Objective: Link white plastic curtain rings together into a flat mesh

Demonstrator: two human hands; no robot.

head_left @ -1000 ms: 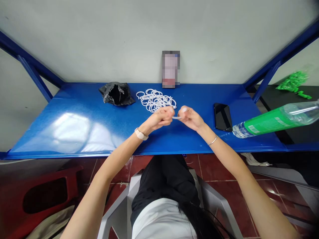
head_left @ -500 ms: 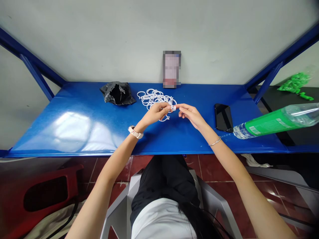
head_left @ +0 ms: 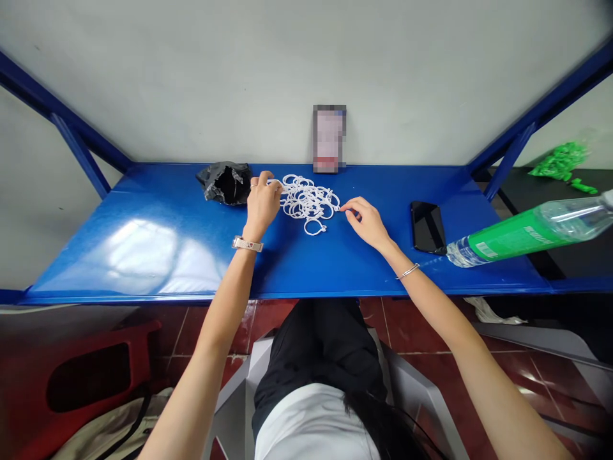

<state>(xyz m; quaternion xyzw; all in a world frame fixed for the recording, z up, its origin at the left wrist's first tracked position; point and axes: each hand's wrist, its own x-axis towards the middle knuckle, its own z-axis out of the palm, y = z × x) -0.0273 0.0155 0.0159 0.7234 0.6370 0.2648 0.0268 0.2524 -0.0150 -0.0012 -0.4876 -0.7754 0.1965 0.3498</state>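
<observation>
A loose pile of thin white rings [head_left: 306, 199], each with a small tab or clasp, lies on the blue tabletop [head_left: 306, 268]. At the pile's left end is my left hand [head_left: 262, 203], its fingers curled and thumb close to them around a white ring whose edge shows between them. They partly hide that ring. My right hand [head_left: 368, 222] is at the pile's right side, index finger reaching left to the edge of a ring, thumb a little apart below. One ring [head_left: 313, 227] lies slightly nearer me. Beside my left hand stands a crumpled black plastic bag [head_left: 225, 184], its mouth open.
A blurred-out upright phone-like object [head_left: 328, 139] leans against the wall. To the right are a black phone [head_left: 428, 227] and a clear bottle with green label [head_left: 517, 237]. Further right lies a green plastic bundle [head_left: 560, 161]. Blue frame bars flank the table.
My left hand has moved left, away from the right hand, to the pile's left end near the bag. The right hand has shifted slightly; the two hands no longer meet over the pile.
</observation>
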